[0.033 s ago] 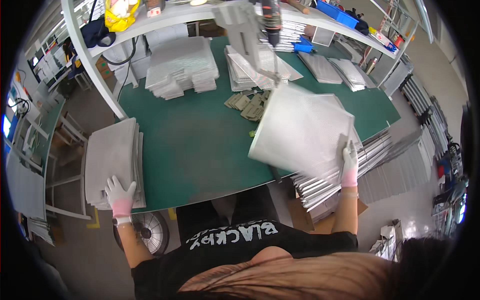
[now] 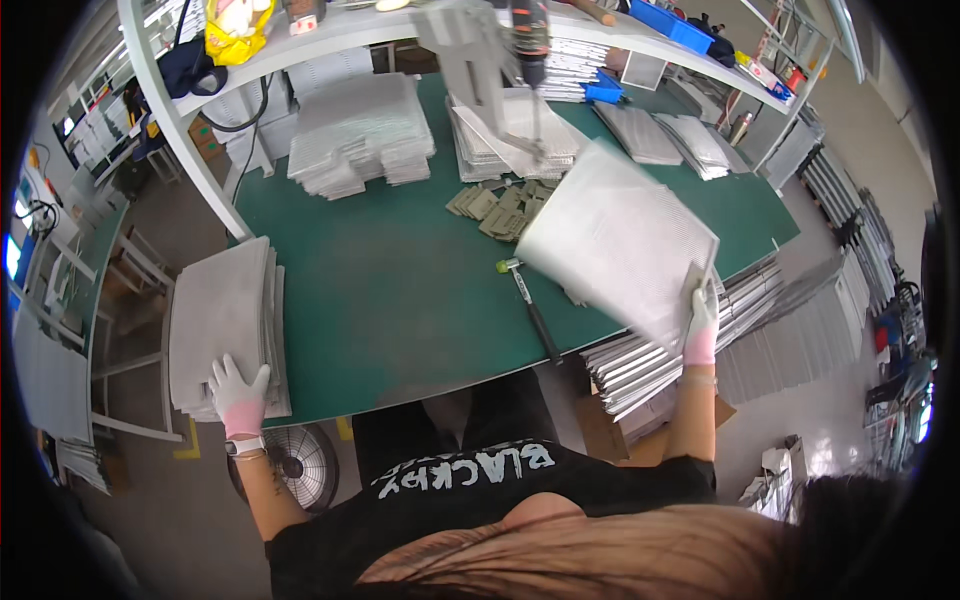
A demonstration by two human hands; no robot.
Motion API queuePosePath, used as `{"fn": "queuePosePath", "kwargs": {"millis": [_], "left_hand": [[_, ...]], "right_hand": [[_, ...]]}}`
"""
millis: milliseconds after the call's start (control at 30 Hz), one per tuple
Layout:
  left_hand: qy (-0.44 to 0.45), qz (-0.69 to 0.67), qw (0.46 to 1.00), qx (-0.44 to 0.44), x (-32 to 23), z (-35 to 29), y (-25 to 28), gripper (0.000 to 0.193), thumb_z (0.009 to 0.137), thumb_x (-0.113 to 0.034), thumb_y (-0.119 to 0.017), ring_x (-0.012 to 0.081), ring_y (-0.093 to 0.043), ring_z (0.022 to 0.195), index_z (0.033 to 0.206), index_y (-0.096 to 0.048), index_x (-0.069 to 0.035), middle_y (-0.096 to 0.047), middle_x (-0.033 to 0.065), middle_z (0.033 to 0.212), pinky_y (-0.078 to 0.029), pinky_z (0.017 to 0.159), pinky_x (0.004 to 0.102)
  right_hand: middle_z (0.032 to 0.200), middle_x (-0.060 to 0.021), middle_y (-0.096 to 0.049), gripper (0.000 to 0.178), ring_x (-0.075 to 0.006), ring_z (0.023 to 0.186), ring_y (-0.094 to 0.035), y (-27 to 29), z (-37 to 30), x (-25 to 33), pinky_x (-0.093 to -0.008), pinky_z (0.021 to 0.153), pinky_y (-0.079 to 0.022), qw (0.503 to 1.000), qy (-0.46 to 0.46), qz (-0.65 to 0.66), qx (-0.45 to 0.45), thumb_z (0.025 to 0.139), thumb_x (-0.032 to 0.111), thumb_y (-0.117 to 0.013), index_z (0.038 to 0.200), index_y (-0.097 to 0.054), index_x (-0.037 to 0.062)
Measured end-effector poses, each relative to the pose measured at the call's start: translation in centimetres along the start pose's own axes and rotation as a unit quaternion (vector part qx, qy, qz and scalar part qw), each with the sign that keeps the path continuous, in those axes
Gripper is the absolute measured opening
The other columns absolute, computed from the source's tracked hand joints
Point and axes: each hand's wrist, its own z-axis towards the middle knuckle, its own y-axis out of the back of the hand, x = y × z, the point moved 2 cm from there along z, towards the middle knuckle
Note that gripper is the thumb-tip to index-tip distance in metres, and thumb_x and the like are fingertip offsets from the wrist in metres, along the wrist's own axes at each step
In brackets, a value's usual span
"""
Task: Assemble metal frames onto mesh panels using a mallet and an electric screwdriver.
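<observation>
My right hand (image 2: 702, 325), in a white glove with a pink cuff, grips one edge of a thin white perforated panel (image 2: 625, 235). The panel is tilted above the right part of the green table and is slightly blurred. My left hand (image 2: 238, 393), gloved the same way, rests with spread fingers on a stack of pale flat sheets (image 2: 220, 310) at the table's left end. Between my hands lies a hammer (image 2: 532, 310) with a green head and a black handle. Beyond it is a heap of small grey-green pieces (image 2: 505, 210), close to the panel's far corner.
More sheet stacks (image 2: 350, 130) stand at the back of the table (image 2: 380, 290). A blurred power screwdriver (image 2: 528, 45) hangs above them, by a shelf (image 2: 350, 28). Stacked metal-edged panels (image 2: 630, 375) sit beside the table's right front edge. A fan (image 2: 295, 465) stands on the floor.
The panel in my right hand has swung a little to the right and turned, uncovering the hammer. My left hand has stayed on the stack.
</observation>
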Motion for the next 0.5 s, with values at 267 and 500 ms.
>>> {"fn": "queuePosePath", "kwargs": {"millis": [267,500], "left_hand": [[0.046,-0.005,0.993,0.111,-2.6,1.3,5.9,0.094,0.080,-0.067,-0.065,0.0451,-0.058,0.117,0.142,-0.045,0.001,-0.050,0.0302,0.138,-0.049,0.097,0.0474],[0.058,-0.204,0.959,0.185,3.4,3.8,11.9,0.089,0.079,-0.061,-0.072,0.0389,-0.057,0.122,0.134,-0.052,0.006,-0.062,0.0304,0.123,-0.046,0.101,0.0436]], "right_hand": [[0.127,-0.0344,-0.053,0.036,-0.0488,0.121,-0.050,6.6,9.4,-6.1,-0.0472,0.108,-0.040,0.688,0.157,-0.708,0.014,0.084,0.007,-0.064,0.118,-0.058,-0.0029],[0.117,-0.0318,-0.063,0.047,-0.0440,0.111,-0.060,8.2,9.4,-6.0,-0.0484,0.095,-0.049,0.755,-0.008,-0.655,-0.028,0.088,0.029,-0.060,0.118,-0.056,-0.0077]]}}
